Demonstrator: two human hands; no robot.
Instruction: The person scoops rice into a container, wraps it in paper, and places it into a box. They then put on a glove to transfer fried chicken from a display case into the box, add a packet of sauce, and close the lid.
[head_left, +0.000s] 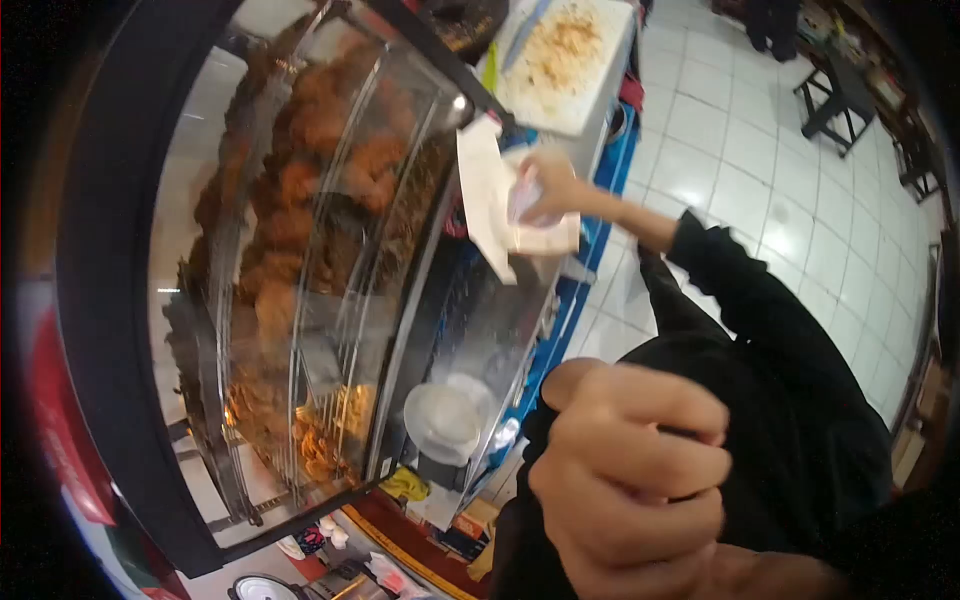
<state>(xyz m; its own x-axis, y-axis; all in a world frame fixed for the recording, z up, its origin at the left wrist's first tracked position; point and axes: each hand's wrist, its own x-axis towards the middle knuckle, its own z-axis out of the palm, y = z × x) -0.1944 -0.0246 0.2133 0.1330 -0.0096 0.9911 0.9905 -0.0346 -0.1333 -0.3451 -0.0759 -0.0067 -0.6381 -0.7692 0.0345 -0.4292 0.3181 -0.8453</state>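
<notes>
a glass display case [100,260] packed with fried chicken [300,190] fills the left of the view, with white floor tiles [760,150] to the right. the right hand [555,185], at the end of a black sleeve, pinches a folded white paper box [490,200] held against the case's upper edge. the left hand [630,480] is curled into a tight fist near the camera, and i cannot tell if anything is inside. the pinch grips only one side of the box, so it could buckle, slip free and drop to the floor.
</notes>
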